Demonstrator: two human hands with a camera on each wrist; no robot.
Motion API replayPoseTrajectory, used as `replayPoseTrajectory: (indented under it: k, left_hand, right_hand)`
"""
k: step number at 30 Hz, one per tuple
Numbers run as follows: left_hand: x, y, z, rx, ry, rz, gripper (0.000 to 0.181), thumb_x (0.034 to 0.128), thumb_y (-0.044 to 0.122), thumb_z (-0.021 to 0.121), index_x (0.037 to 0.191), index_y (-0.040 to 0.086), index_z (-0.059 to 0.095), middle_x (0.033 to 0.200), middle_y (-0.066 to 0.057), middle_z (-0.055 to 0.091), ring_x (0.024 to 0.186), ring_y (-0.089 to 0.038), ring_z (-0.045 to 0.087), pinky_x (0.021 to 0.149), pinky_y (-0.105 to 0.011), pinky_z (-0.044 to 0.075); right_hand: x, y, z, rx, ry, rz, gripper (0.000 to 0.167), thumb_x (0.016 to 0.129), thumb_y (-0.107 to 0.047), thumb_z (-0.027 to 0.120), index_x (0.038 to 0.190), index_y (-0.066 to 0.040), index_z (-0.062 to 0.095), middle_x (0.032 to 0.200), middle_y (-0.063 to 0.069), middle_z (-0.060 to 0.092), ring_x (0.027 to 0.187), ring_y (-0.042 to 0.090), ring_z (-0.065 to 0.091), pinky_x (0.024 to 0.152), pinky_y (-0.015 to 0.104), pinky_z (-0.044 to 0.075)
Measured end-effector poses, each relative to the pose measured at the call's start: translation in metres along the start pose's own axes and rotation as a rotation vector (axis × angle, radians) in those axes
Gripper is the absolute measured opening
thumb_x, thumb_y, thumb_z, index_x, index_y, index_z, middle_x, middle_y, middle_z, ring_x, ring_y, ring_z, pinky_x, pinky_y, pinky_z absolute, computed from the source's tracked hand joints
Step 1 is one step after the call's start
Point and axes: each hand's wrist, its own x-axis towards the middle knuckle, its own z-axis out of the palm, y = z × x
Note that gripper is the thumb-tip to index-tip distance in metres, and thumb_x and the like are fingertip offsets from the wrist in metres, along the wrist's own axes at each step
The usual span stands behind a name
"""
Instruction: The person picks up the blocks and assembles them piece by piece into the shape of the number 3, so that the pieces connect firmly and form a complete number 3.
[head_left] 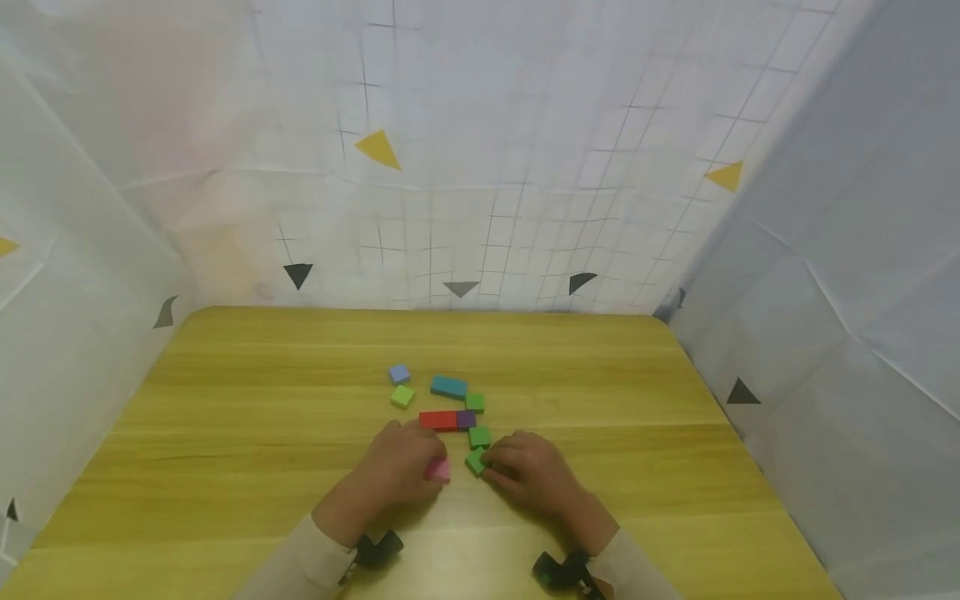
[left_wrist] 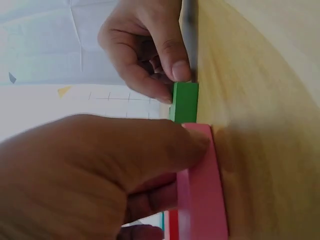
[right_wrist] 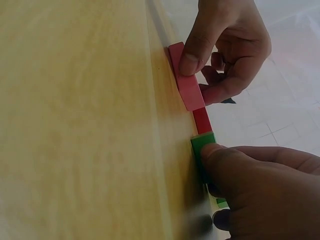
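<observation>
My left hand [head_left: 401, 467] pinches a pink block [left_wrist: 205, 195] between thumb and fingers, low on the table. Facing it, my right hand [head_left: 531, 471] holds a green block [head_left: 475, 462] by its near right side. A small gap separates these two blocks in the head view. Just beyond them lie a red block [head_left: 437, 420], a purple block [head_left: 466, 419] against its right end, and a second green block [head_left: 479, 437] below the purple one. The right wrist view shows the pink block [right_wrist: 183, 82] standing on edge under the left thumb.
Farther back are a teal block [head_left: 449, 387], another green block [head_left: 475, 403], a light blue block [head_left: 399, 374] and a lime block [head_left: 402, 397]. The wooden table [head_left: 585, 358] ends at patterned white sheets [head_left: 480, 208] at the back and both sides.
</observation>
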Motion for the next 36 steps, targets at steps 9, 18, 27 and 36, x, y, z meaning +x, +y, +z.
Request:
replayPoseTrajectory:
  k: [9,18,27,36]
  left_hand:
    - [-0.001,0.001,0.000,-0.045,-0.036,0.036,0.020,0.0833,0.039,0.078,0.094,0.023,0.075,0.082,0.016,0.060,0.078,-0.008,0.046,0.071,-0.030,0.035]
    - [0.000,0.003,0.002,-0.024,-0.017,0.098,0.022,0.0840,0.040,0.077,0.095,0.021,0.077,0.081,0.014,0.060,0.072,-0.006,0.045,0.066,-0.028,0.036]
    - [0.003,0.006,0.006,-0.074,-0.050,0.053,0.024,0.0858,0.044,0.074,0.096,0.023,0.072,0.084,0.015,0.063,0.080,-0.007,0.055,0.079,-0.033,0.047]
    - [0.004,0.005,0.012,-0.091,-0.017,0.039,0.025,0.0845,0.047,0.075,0.095,0.025,0.070,0.084,0.016,0.062,0.082,-0.006,0.055,0.077,-0.031,0.045]
  right_hand:
    - [-0.001,0.002,0.002,0.000,-0.006,-0.003,0.016,0.082,-0.028,0.081,0.096,-0.021,0.077,0.095,-0.011,0.073,0.084,0.004,0.063,0.073,0.024,0.050]
    - [-0.002,0.004,0.002,-0.002,-0.011,-0.005,0.016,0.082,-0.028,0.081,0.097,-0.021,0.077,0.096,-0.011,0.074,0.083,0.004,0.063,0.073,0.023,0.050]
    - [-0.001,0.003,0.001,-0.003,-0.012,-0.006,0.017,0.082,-0.027,0.081,0.097,-0.021,0.077,0.097,-0.011,0.074,0.084,0.005,0.063,0.074,0.023,0.050]
    - [0.001,0.002,0.001,0.005,-0.006,-0.017,0.016,0.082,-0.026,0.082,0.096,-0.021,0.077,0.097,-0.011,0.074,0.084,0.005,0.063,0.073,0.023,0.050]
